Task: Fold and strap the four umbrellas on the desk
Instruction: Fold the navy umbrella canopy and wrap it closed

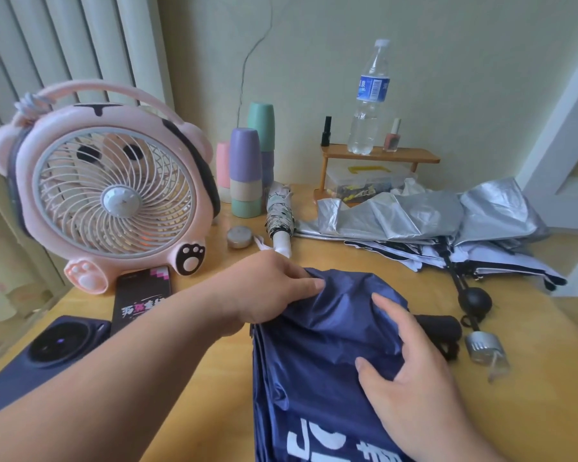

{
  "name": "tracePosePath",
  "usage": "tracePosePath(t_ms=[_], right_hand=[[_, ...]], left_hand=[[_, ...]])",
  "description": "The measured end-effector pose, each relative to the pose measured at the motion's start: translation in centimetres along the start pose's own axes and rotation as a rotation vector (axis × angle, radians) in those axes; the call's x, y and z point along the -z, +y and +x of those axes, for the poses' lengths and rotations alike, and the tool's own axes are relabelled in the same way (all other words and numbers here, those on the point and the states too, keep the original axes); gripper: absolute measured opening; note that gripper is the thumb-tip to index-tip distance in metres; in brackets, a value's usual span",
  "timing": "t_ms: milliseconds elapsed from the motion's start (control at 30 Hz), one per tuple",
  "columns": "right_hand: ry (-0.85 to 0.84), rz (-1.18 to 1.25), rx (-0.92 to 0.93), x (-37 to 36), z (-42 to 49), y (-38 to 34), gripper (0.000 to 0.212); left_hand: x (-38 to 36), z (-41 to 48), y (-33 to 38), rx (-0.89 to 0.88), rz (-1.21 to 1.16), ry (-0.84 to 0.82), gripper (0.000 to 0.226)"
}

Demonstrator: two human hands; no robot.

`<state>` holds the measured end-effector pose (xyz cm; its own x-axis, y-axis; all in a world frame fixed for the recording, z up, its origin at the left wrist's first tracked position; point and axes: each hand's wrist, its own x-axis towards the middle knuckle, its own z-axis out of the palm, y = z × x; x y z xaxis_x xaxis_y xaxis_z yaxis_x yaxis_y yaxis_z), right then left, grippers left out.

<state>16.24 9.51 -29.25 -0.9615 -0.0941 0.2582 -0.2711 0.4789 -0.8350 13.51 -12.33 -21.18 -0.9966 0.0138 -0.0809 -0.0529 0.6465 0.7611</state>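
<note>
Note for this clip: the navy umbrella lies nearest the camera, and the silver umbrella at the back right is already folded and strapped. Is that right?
Not quite. The head view shows the silver umbrella at the back right, but it is loose and unfolded. Its canopy is spread in crumpled panels, with no strap round it. The navy umbrella does lie nearest the camera.
</note>
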Motion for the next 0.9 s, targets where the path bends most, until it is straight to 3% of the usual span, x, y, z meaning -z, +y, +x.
tracePosePath(t_ms=[300, 433, 567, 767, 900], right_hand=[[-0.003, -0.014, 0.044, 0.0, 0.0, -0.2, 0.081], [-0.003, -0.023, 0.050, 0.1, 0.0, 0.0, 0.079], [-0.005, -0.004, 0.045, 0.2, 0.0, 0.1, 0.078], [0.024, 0.012, 0.029, 0.5, 0.0, -0.2, 0.081], [0.014, 0.020, 0.025, 0.5, -0.1, -0.3, 0.081]], left_hand=[[-2.8, 0.1, 0.1, -0.021, 0.392, 0.067, 0.022], [-2.9, -0.6, 0.3, -0.047, 0.328, 0.158, 0.030], [-2.3, -1.3, 0.1, -0.092, 0.186, 0.321, 0.022], [-2.7, -0.8, 0.5, 0.036, 0.387, 0.005, 0.019], [-2.7, 0.0, 0.5, 0.042, 0.281, 0.120, 0.020]])
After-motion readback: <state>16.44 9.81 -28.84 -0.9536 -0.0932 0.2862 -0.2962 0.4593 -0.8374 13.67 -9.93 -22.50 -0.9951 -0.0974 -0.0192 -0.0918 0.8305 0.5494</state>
